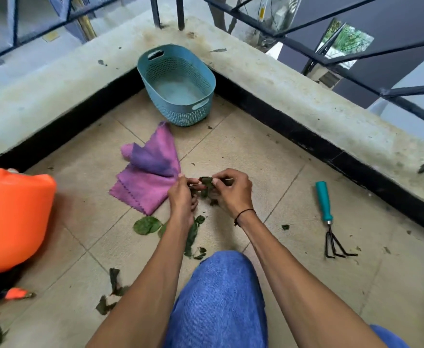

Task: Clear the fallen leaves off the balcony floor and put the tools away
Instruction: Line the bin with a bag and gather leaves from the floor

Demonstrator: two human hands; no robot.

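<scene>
**Inspector:** State the step in hand.

**Assessor:** Gathering, by my judgement. The left hand (182, 194) and right hand (231, 190) meet just above the balcony floor (268, 172), each grip pinched on one small bunch of leaves (206, 187) between them.

**Inspector:** Leaves outstanding?

**Assessor:** Several. A broad leaf (147, 225) lies near the left forearm, torn pieces (113, 290) lie nearer the knee, and small scraps are scattered toward the wall. The clearing is only partly done.

**Inspector:** Receptacle and tools?

**Assessor:** The blue basket (178, 86) stands in the corner, well apart from the hands, and appears to hold nothing. The hand rake (327, 217) lies on the tiles to the right, untouched. A purple cloth (148, 177) lies just beside the left hand; an orange container (12, 217) is at far left.

**Inspector:** Next requirement?

**Assessor:** Probably carrying the bunch forward to the basket without shedding pieces, then returning for the rest. The rake remains to be stowed.
</scene>
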